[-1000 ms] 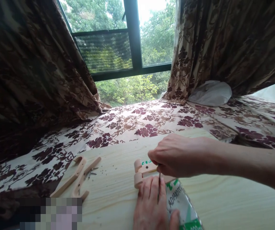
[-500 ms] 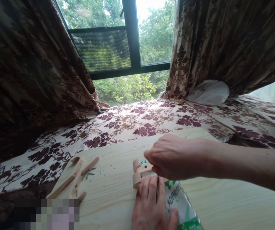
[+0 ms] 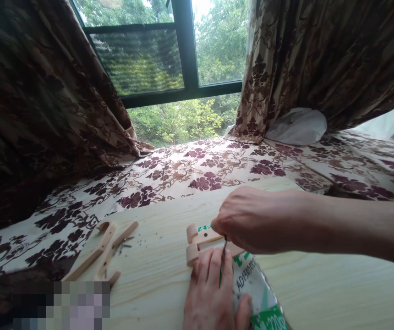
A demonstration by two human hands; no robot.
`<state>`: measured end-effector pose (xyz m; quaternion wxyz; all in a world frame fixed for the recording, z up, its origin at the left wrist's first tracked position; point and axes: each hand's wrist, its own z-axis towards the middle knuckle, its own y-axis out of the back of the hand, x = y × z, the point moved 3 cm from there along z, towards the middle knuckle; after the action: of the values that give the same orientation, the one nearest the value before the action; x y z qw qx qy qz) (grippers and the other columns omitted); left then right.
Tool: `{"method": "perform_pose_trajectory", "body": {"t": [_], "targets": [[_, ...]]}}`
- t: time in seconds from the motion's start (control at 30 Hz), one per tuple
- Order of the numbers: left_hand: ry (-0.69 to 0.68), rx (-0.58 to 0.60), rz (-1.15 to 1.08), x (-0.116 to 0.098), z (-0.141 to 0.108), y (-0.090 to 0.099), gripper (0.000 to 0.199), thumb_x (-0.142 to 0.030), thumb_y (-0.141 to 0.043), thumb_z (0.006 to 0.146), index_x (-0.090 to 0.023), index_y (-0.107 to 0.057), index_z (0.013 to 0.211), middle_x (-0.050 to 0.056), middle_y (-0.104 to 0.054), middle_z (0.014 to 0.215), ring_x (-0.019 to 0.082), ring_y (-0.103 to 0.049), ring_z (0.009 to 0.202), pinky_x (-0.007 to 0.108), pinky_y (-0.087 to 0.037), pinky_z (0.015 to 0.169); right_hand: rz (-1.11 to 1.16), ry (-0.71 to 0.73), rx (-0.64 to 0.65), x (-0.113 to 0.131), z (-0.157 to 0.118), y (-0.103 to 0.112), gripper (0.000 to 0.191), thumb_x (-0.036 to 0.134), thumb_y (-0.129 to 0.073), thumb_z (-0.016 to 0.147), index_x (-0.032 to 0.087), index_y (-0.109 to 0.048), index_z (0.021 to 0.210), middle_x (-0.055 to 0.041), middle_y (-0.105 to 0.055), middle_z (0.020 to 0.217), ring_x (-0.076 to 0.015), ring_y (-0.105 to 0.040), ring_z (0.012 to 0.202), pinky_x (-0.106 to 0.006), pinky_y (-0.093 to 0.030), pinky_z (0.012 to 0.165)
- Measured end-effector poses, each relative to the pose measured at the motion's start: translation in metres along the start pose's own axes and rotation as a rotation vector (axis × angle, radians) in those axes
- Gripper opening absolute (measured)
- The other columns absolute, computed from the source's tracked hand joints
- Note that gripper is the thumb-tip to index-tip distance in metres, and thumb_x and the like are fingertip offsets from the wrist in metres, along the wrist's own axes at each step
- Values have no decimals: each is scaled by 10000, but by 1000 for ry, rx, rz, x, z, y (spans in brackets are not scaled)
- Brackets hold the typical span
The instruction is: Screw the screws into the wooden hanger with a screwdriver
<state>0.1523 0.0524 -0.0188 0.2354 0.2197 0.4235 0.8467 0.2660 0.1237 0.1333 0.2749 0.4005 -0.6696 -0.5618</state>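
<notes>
My left hand (image 3: 209, 288) lies palm down with its fingers stretched over pale wooden pieces with rounded ends (image 3: 192, 255). Its thumb rests on a white and green printed package (image 3: 260, 291), which lies partly beneath the wood. My right hand (image 3: 252, 220) is closed in a fist above the pieces. Out of the fist comes a thin dark metal tool (image 3: 223, 250), pointing down beside the left fingers; its exact kind and lower tip are hidden. A dark round hole (image 3: 205, 234) shows in the farther wooden piece.
Two hook-shaped wooden pieces (image 3: 106, 261) lie to the left on the pale board (image 3: 155, 284), with several small screws (image 3: 125, 245) next to them. Behind are a flower-patterned cloth (image 3: 204, 158), a white plastic bag (image 3: 296, 126), curtains (image 3: 262, 68) and a window (image 3: 188, 50).
The whole view has shifted slightly. My right fist has moved a little to the right relative to the wooden pieces, and more of the thin tool shows below it. The left hand stays in place.
</notes>
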Motion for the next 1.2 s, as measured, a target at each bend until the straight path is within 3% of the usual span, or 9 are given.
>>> {"method": "perform_pose_trajectory", "body": {"t": [0.23,0.47,0.7,1.0,1.2], "targets": [[11,33,-5,0,0,0,612,-561,-503,815,-140,-513,1259,106,-544,1246,261,-508,1154,365,-499,908,53,34,-14,0,-4,-3,138,54,-525,728,151,-622,717,-15,-587,584,-113,-389,467,-282,-220,448],[4,15,28,-1,1,2,620,-589,-499,804,-153,-526,1244,92,-551,1224,273,-494,1149,362,-489,894,62,115,-157,6,0,-1,134,53,-520,685,165,-567,629,22,-519,498,-102,-293,414,-272,-198,412],[13,19,5,-1,0,2,610,-566,-498,815,-138,-513,1249,85,-542,1242,255,-489,1146,349,-473,910,38,-65,6,0,0,4,130,81,-533,677,174,-538,587,31,-462,477,-93,-232,403,-270,-185,409],[26,31,22,-2,0,3,636,-602,-498,797,-148,-522,1241,81,-566,1199,265,-498,1102,358,-472,888,-9,149,-188,9,1,2,121,54,-538,678,167,-555,637,1,-546,568,-110,-346,443,-281,-189,404],[11,15,14,-1,0,2,620,-589,-495,810,-145,-520,1243,81,-552,1227,257,-485,1136,349,-470,910,-4,61,-133,6,5,1,161,38,-529,670,170,-524,578,17,-495,484,-99,-263,393,-278,-190,395]]}}
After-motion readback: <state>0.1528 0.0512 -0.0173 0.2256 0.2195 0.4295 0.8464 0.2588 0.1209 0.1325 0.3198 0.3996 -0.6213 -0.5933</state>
